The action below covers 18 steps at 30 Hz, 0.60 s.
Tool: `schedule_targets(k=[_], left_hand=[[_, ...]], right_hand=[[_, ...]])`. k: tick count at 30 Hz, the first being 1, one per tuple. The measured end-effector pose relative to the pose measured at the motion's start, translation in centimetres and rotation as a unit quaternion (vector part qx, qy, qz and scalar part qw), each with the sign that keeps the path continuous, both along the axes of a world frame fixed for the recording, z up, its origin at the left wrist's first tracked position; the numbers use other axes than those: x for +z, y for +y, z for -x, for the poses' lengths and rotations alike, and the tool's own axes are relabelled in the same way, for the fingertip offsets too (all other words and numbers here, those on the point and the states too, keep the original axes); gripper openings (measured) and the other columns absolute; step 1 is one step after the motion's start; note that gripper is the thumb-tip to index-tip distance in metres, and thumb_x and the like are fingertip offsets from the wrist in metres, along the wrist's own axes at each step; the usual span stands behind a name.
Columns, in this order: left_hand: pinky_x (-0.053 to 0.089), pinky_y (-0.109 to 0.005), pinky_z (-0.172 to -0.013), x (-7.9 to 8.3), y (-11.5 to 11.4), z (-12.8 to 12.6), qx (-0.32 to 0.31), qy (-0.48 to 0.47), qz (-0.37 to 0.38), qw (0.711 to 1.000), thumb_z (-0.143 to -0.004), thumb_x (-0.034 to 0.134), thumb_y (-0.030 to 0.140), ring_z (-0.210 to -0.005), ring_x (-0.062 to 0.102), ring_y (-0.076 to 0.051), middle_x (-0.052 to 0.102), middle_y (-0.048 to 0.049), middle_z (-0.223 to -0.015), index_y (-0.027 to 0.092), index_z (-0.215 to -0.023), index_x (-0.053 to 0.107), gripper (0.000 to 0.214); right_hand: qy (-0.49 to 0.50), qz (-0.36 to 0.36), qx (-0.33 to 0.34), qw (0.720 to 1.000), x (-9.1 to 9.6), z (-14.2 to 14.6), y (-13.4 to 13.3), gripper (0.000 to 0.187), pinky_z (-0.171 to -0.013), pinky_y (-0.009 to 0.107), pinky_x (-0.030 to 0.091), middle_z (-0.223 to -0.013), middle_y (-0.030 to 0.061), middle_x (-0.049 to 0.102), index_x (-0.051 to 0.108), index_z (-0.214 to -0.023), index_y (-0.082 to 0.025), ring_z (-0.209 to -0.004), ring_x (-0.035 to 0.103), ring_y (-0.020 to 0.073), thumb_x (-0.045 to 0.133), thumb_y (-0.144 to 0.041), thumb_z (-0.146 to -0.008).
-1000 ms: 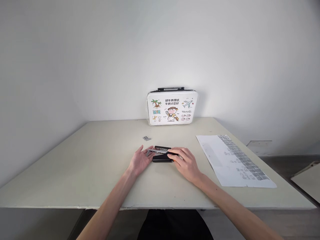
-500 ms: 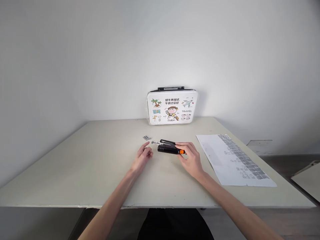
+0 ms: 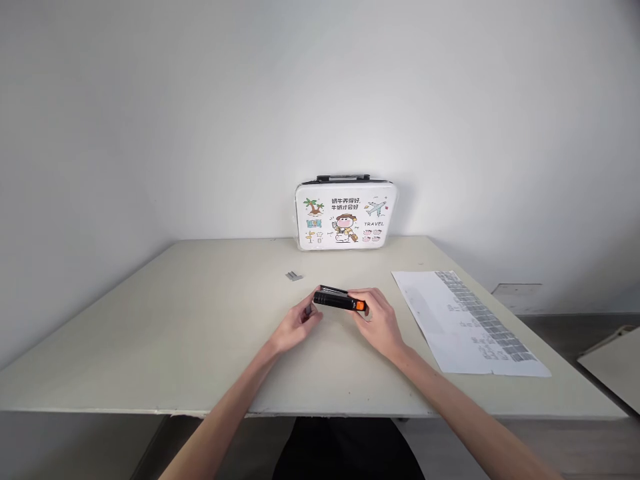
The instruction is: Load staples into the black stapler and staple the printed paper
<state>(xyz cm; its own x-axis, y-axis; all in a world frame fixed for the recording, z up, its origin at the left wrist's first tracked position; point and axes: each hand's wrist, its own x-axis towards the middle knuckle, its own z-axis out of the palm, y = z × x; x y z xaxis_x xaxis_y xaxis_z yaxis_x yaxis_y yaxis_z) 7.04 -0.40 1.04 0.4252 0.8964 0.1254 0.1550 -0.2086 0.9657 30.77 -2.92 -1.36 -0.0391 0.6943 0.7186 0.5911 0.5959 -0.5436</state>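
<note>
From my far-off seat I can see both hands close together near the middle of the pale surface (image 3: 215,333). The right hand (image 3: 377,319) is closed around the back end of a black stapler (image 3: 334,301), near its orange part (image 3: 360,305). The left hand (image 3: 295,328) is at the other end. Its fingers are bent and reach the front tip of the stapler, but I can't tell how hard they press. The stapler lies sideways between my two hands, with its front pointing left. I can't tell if it sits on the surface or is lifted a bit.

Just behind the left hand is a small bunch of little grey strips (image 3: 294,276). Off to the right, apart from the right hand, a big white paper (image 3: 440,327) lies flat, with grey boxes down its far side. At the back, a white case (image 3: 347,217) stands up by the wall (image 3: 225,120). It has a black handle (image 3: 343,178) on top and pictures of a palm tree, a plane and a cow.
</note>
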Motion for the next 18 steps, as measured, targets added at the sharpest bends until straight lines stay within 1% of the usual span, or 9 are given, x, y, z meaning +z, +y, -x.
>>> schedule_targets(k=[1, 2, 3, 5, 7, 10, 12, 15, 18], left_hand=[[0.036, -0.028, -0.065, -0.1, 0.1, 0.0, 0.023, -0.035, 0.029, 0.999, -0.085, 0.075, 0.032, -0.066, 0.042, -0.012, 0.05, 0.0036, -0.078, 0.022, -0.143, 0.059, 0.061], [0.037, -0.028, -0.064, -0.2, 0.2, 0.0, 0.052, -0.09, 0.069, 0.992, -0.083, 0.077, 0.03, -0.065, 0.043, -0.012, 0.052, 0.0033, -0.078, 0.021, -0.14, 0.062, 0.06], [0.038, -0.027, -0.064, -0.4, 0.4, 0.0, 0.083, -0.157, 0.113, 0.978, -0.08, 0.08, 0.026, -0.063, 0.044, -0.011, 0.054, 0.0032, -0.078, 0.019, -0.136, 0.064, 0.058], [0.039, -0.026, -0.062, -0.7, 1.0, 0.3, 0.141, -0.29, 0.178, 0.93, -0.076, 0.081, 0.02, -0.061, 0.044, -0.01, 0.053, 0.0036, -0.075, 0.016, -0.126, 0.067, 0.051], [0.038, -0.024, -0.059, -0.9, 1.7, 0.8, 0.185, -0.374, 0.2, 0.887, -0.075, 0.08, 0.018, -0.059, 0.044, -0.009, 0.05, 0.0043, -0.071, 0.013, -0.113, 0.068, 0.04], [0.036, -0.023, -0.054, -1.1, 2.6, 1.9, 0.218, -0.424, 0.196, 0.857, -0.078, 0.075, 0.021, -0.056, 0.042, -0.008, 0.047, 0.005, -0.069, 0.015, -0.095, 0.063, 0.022], [0.036, -0.022, -0.052, -1.1, 2.9, 2.6, 0.229, -0.453, 0.191, 0.84, -0.079, 0.073, 0.021, -0.053, 0.041, -0.007, 0.043, 0.0062, -0.067, 0.017, -0.085, 0.058, 0.017], [0.036, -0.021, -0.049, -0.8, 2.9, 3.3, 0.238, -0.477, 0.182, 0.826, -0.082, 0.07, 0.022, -0.05, 0.04, -0.007, 0.04, 0.0068, -0.065, 0.02, -0.077, 0.05, 0.021], [0.037, -0.022, -0.048, -0.7, 2.8, 3.4, 0.237, -0.478, 0.188, 0.825, -0.086, 0.067, 0.024, -0.048, 0.04, -0.008, 0.042, 0.0061, -0.062, 0.021, -0.073, 0.049, 0.023]], right_hand=[[0.003, 0.013, -0.002, 1.0, -0.1, 0.0, 0.0, 0.016, -0.073, 0.037, 0.056, -0.113, 0.0071, 0.072, 0.064, -0.112, -0.028, -0.1, 0.066, 0.0251, 0.063, -0.027, -0.097], [0.006, 0.027, -0.004, 1.0, -0.2, 0.1, 0.1, 0.016, -0.072, 0.036, 0.055, -0.112, 0.0071, 0.072, 0.064, -0.113, -0.027, -0.096, 0.066, 0.0245, 0.063, -0.029, -0.097], [0.008, 0.043, -0.004, 0.999, -0.4, 0.1, 0.2, 0.016, -0.07, 0.035, 0.055, -0.109, 0.0071, 0.072, 0.064, -0.113, -0.027, -0.092, 0.066, 0.0238, 0.063, -0.032, -0.097], [0.008, 0.075, 0.001, 0.997, -0.8, 0.3, 0.7, 0.017, -0.068, 0.034, 0.054, -0.104, 0.0065, 0.072, 0.065, -0.111, -0.026, -0.085, 0.065, 0.0225, 0.064, -0.035, -0.096], [0.005, 0.105, 0.013, 0.994, -1.2, 0.7, 1.5, 0.019, -0.068, 0.033, 0.053, -0.1, 0.0055, 0.072, 0.066, -0.109, -0.025, -0.082, 0.065, 0.0218, 0.065, -0.038, -0.095], [0.004, 0.138, 0.034, 0.99, -1.5, 2.3, 3.6, 0.02, -0.073, 0.033, 0.054, -0.099, 0.0041, 0.073, 0.066, -0.106, -0.024, -0.084, 0.068, 0.022, 0.068, -0.038, -0.091], [0.008, 0.154, 0.044, 0.987, -1.5, 4.1, 5.5, 0.019, -0.078, 0.034, 0.054, -0.099, 0.0032, 0.075, 0.066, -0.103, -0.024, -0.087, 0.069, 0.0225, 0.07, -0.036, -0.089], [0.017, 0.17, 0.055, 0.984, -1.3, 7.7, 8.7, 0.017, -0.083, 0.036, 0.054, -0.097, 0.0026, 0.076, 0.066, -0.1, -0.024, -0.09, 0.071, 0.0233, 0.072, -0.032, -0.086], [0.024, 0.171, 0.063, 0.983, -1.1, 11.3, 11.3, 0.02, -0.086, 0.038, 0.054, -0.099, 0.0039, 0.075, 0.066, -0.103, -0.024, -0.093, 0.07, 0.0245, 0.073, -0.028, -0.085]])
